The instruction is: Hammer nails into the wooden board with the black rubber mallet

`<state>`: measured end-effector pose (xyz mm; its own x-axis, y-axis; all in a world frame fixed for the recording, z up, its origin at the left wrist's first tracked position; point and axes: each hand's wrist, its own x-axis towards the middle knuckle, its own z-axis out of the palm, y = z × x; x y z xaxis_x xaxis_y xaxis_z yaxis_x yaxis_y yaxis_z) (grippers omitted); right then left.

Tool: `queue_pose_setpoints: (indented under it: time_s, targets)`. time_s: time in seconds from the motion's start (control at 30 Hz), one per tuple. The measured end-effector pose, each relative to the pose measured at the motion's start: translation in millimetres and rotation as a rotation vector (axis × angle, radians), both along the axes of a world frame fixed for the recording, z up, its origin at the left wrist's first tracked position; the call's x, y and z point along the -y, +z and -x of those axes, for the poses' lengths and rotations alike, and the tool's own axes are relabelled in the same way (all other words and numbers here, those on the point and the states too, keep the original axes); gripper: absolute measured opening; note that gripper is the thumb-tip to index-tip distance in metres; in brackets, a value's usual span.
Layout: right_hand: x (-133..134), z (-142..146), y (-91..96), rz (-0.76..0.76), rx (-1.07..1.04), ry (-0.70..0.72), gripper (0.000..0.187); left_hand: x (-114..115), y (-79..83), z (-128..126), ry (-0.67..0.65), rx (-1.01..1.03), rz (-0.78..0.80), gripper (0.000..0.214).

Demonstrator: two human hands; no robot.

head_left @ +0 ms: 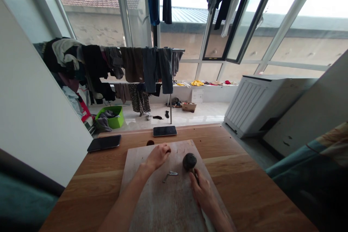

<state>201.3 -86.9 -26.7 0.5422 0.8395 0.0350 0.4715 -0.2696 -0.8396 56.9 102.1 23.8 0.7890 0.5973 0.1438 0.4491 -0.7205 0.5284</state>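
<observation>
A rubber mallet with a round black head (189, 161) is in my right hand (202, 188), fingers wrapped round its handle. The head sits over the right part of a pale wooden board (152, 203). Over the board's far part, my left hand (159, 156) is closed in a pinch; what its fingertips hold is too small to make out. Several loose metal nails (173, 173) lie on the board between my hands. Some thin, small nail-like bits (184, 150) show near the board's far edge, to the right of my left hand.
The board lies on a wooden table (244, 185). One dark phone (165, 131) lies at the table's far edge, another (104, 143) at the left. A small dark round object (150, 143) sits behind the board. Beyond stand a laundry rack (152, 49) and a green basket (117, 117).
</observation>
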Motion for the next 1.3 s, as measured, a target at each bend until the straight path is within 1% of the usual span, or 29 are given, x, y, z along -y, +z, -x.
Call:
queue_pose_setpoints:
  time_s: [0.17, 0.27, 0.37, 0.53, 0.6, 0.73, 0.83, 0.9, 1.0, 1.1, 1.2, 1.3]
  targets:
    - [-0.2, 0.2, 0.2, -0.012, -0.002, 0.007, 0.048, 0.5, -0.8, -6.1, 0.003, -0.057, -0.034, 0.018]
    - [-0.4, 0.2, 1.3, -0.002, 0.006, -0.006, 0.048, 0.0, -3.8, -8.7, -0.003, -0.038, -0.022, 0.018]
    - [-0.4, -0.1, 1.9, 0.011, -0.008, 0.008, 0.047, 0.5, -12.4, -10.7, 0.015, 0.077, 0.029, 0.018]
    - [-1.5, -0.4, 1.1, 0.037, -0.026, -0.015, 0.048, 2.1, -35.3, -10.6, 0.081, 0.294, 0.135, 0.021]
    - [-1.6, -0.3, 2.2, 0.036, -0.029, -0.017, 0.050, 2.4, -41.3, -9.9, 0.093, 0.358, 0.160, 0.021]
    - [-0.6, 0.4, 13.1, 0.020, -0.036, 0.006, 0.044, 3.3, -44.9, -9.6, 0.123, 0.413, 0.182, 0.023]
    - [-3.2, 1.8, 29.6, 0.085, -0.116, 0.055, 0.041, 3.8, -45.2, -9.9, 0.120, 0.426, 0.181, 0.021]
    - [-9.3, 3.2, 41.1, 0.111, -0.171, 0.091, 0.040, 3.8, -45.7, -10.0, 0.123, 0.425, 0.179, 0.021]
    - [-25.8, 5.5, 51.6, 0.040, -0.222, 0.133, 0.036, 3.2, -46.7, -10.2, 0.146, 0.421, 0.195, 0.030]
    - [-45.7, 8.7, 51.3, -0.027, -0.260, 0.165, 0.034, 2.8, -47.7, -10.9, 0.154, 0.426, 0.217, 0.039]
    - [-60.4, 12.9, 47.0, -0.045, -0.255, 0.203, 0.033, 3.1, -48.4, -11.5, 0.136, 0.452, 0.205, 0.038]
    - [-67.0, 17.4, 43.8, -0.043, -0.244, 0.234, 0.032, 3.1, -48.8, -11.1, 0.124, 0.477, 0.187, 0.036]
